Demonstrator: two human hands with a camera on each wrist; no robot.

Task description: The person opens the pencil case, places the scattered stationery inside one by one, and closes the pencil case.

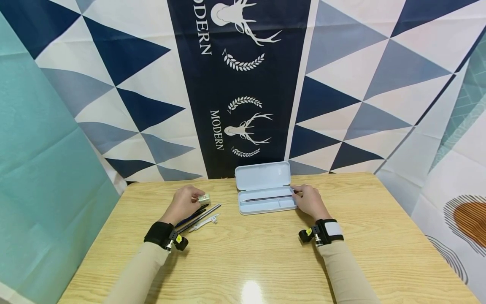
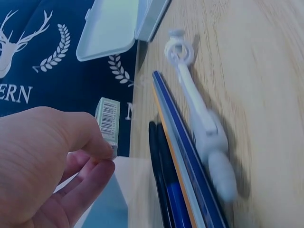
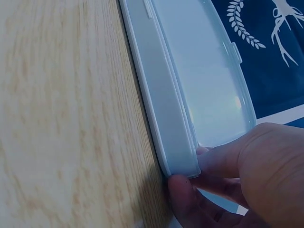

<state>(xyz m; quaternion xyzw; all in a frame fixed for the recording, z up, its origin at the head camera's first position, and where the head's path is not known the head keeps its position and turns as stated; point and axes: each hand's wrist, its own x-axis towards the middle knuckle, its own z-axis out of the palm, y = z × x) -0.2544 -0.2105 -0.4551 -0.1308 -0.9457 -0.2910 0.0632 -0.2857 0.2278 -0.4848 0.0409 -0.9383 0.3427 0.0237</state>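
Note:
My left hand [image 1: 184, 204] pinches a small eraser [image 1: 204, 199] in a pale green printed sleeve between thumb and fingertips. In the left wrist view, a barcode shows on the eraser's side, and it is held above the table. Over on the right, my right hand [image 1: 310, 202] grips the right end of a pale blue pencil case [image 1: 263, 176]. The case stands with its lid up against the wall cloth. A dark, slim pencil [image 1: 265, 198] lies lengthwise inside its tray. In the right wrist view, thumb and fingers hold the case's end wall.
Below my left hand lie several pens and pencils, among them a blue pen [image 2: 177, 199] and a dark blue pencil [image 2: 178, 121]. A white drawing compass [image 1: 205, 222] lies beside them. Patterned cloth [image 1: 247, 84] hangs behind the wooden table [image 1: 243, 249].

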